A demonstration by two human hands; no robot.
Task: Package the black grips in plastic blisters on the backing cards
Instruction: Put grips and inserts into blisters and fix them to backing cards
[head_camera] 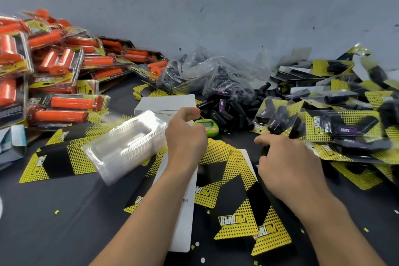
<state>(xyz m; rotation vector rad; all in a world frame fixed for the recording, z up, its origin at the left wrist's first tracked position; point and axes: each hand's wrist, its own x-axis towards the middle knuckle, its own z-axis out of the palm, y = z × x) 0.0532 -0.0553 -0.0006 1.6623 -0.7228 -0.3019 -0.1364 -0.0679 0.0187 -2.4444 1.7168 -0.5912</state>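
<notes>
Loose black grips [226,112] with purple labels lie in a heap at the table's middle back. A stack of clear plastic blisters [123,147] lies on its side to the left. Yellow-and-black backing cards [218,157] are spread under my hands. My left hand [185,136] hovers between the blister stack and a pile of white cards [166,103], fingers curled with thumb and forefinger close together; whether they pinch anything is unclear. My right hand [289,166] lies curled over a black grip [265,150] on the cards, forefinger pointing left.
Finished packs of black grips [336,127] pile up at the right, packs of orange grips [64,67] at the left. A crumpled clear bag [207,69] lies at the back by the grey wall. A green timer [207,126] sits just beyond my left hand.
</notes>
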